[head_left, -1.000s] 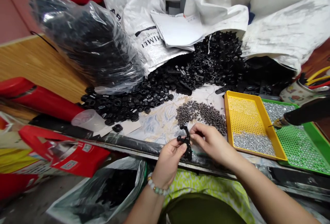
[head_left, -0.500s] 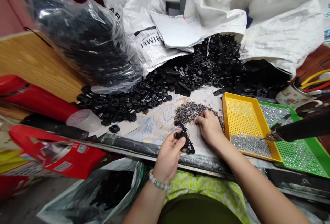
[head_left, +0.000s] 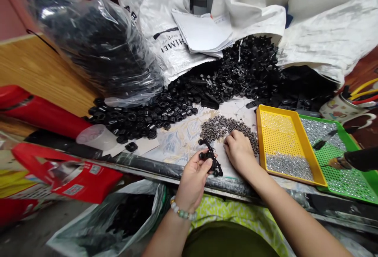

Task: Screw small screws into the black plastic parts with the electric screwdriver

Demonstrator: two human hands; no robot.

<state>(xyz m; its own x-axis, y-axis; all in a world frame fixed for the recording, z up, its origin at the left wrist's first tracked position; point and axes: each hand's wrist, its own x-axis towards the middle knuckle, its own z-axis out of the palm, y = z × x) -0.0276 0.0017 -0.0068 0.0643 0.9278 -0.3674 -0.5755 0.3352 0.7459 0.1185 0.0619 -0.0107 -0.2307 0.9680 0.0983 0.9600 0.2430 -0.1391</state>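
Observation:
My left hand [head_left: 193, 174] is closed on a black plastic part [head_left: 210, 157] with thin arms and round knobs, holding it above the table's front edge. My right hand [head_left: 239, 149] rests on the tabletop at the near edge of a pile of small dark metal pieces [head_left: 220, 126]. Its fingers are curled in and pressed together. Whatever they hold, if anything, is hidden from view. Just right of this hand lies a yellow perforated tray [head_left: 279, 131], with small silver pieces [head_left: 289, 165] gathered at its near end.
A green perforated tray [head_left: 342, 178] holds more silver pieces; a dark tool with a pointed tip [head_left: 339, 163] hangs over it. Black rings [head_left: 136, 117] and black parts [head_left: 245, 67] are heaped behind. A clear cup [head_left: 96, 136] stands left, a mug [head_left: 339, 109] right.
My right hand has drawn back slightly toward me, fingers more curled. The dark tool at the right has shifted from the yellow tray's edge over the green tray. My left hand keeps its grip.

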